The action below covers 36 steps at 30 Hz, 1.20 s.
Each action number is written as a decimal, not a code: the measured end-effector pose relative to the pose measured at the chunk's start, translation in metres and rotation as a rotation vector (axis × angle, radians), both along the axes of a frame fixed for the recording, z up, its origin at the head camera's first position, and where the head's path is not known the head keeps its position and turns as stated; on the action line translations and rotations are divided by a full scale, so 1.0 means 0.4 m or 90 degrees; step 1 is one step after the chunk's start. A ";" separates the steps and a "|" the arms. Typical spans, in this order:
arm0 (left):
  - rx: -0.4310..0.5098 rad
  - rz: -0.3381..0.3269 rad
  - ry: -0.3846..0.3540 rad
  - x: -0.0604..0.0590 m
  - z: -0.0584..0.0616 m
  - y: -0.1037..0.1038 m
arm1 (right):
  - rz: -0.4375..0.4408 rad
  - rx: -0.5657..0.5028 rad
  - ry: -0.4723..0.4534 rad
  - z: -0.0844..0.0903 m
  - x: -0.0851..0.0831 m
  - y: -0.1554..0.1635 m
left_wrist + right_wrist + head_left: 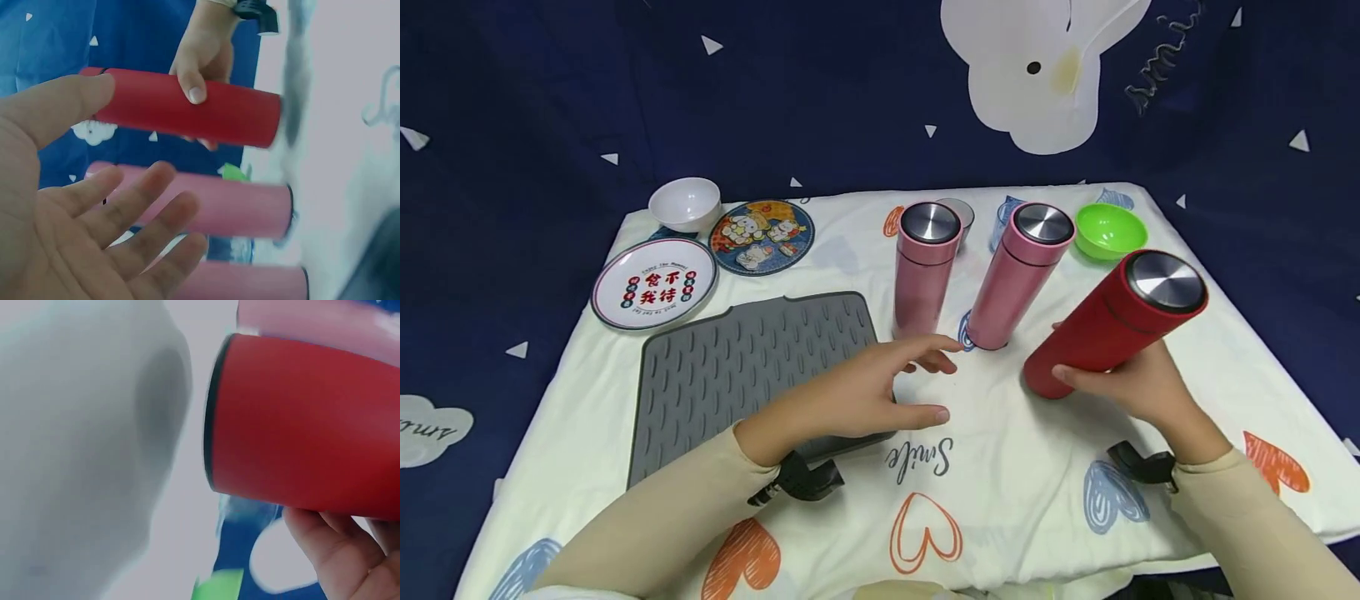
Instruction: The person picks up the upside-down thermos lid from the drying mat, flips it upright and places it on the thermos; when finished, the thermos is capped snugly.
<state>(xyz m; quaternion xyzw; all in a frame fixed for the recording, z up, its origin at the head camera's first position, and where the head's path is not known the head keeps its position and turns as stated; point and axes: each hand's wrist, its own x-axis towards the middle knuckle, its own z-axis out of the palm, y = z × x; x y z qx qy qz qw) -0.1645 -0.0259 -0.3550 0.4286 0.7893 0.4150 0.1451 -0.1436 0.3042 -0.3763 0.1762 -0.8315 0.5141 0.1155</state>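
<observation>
A red thermos flask (pixel 1086 337) with a steel lid leans to the right in my right hand (pixel 1142 383), the thumb across its near side. Whether its base touches the cloth I cannot tell. The right wrist view shows the fingers (pixel 340 550) curled against the flask's side. My left hand (pixel 872 387) holds nothing; its thumb and fingers are spread above the cloth, by the mat's right edge. Just beyond it stands a pink thermos flask (pixel 921 287). Another pink thermos flask (pixel 1017 283) stands between that one and the red flask.
A grey ridged mat (pixel 752 367) lies on the left of the cloth-covered table (pixel 1000 508). Behind it are a white plate (pixel 625 296), a white bowl (pixel 685 204) and a patterned round plate (pixel 760 242). Clear glasses (pixel 964 218) stand behind the pink flasks, and a green bowl (pixel 1111 233) sits back right.
</observation>
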 end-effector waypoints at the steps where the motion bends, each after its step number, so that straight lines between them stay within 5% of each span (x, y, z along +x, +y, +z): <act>1: -0.010 0.000 0.000 0.000 -0.004 -0.012 | -0.029 0.001 -0.009 -0.007 -0.013 0.025; 7: -0.068 0.001 -0.009 0.001 -0.023 -0.063 | -0.191 0.078 -0.096 -0.060 -0.095 0.141; 14: -0.158 -0.025 -0.019 0.011 -0.033 -0.096 | -0.267 0.148 -0.158 -0.080 -0.115 0.192; 29: -0.184 -0.045 -0.033 0.007 -0.045 -0.117 | -0.286 0.162 -0.213 -0.120 -0.072 0.219; 33: -0.193 -0.026 -0.045 0.016 -0.045 -0.131 | -0.229 0.170 -0.286 -0.116 -0.042 0.215; 36: -0.173 -0.013 -0.046 0.028 -0.038 -0.144 | -0.197 0.250 -0.362 -0.103 0.009 0.208</act>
